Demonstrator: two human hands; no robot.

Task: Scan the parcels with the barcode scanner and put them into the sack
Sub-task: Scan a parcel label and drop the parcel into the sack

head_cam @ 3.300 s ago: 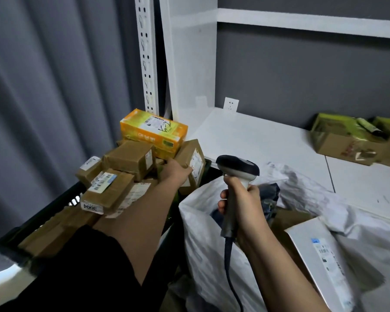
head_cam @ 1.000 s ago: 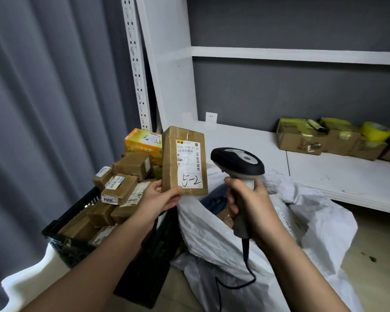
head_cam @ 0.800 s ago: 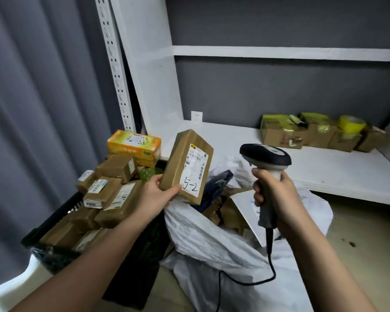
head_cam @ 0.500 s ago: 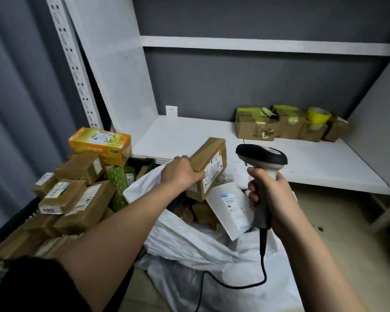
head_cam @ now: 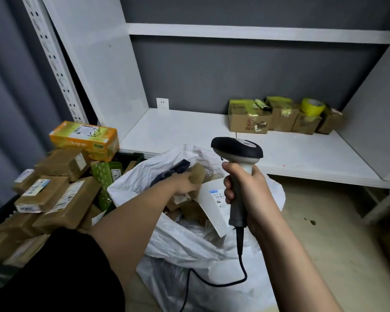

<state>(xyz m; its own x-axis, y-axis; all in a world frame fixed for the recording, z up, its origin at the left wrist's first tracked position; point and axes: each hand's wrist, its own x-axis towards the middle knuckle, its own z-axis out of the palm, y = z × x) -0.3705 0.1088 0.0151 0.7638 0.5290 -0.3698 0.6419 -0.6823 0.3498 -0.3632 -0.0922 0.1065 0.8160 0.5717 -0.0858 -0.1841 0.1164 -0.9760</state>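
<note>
Brown cardboard parcel [head_cam: 196, 174] over crinkled white sack [head_cam: 189, 244]

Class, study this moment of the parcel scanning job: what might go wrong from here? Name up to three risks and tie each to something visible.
1. The left hand grips a brown parcel over the sack; dropped, it may hit the white parcel or the rim.
2. The scanner cable lies across the sack and may snag.
3. The orange box tops a heaped crate pile and may slide.

Yellow tape roll [head_cam: 312, 106] on white shelf [head_cam: 189, 129]
</note>
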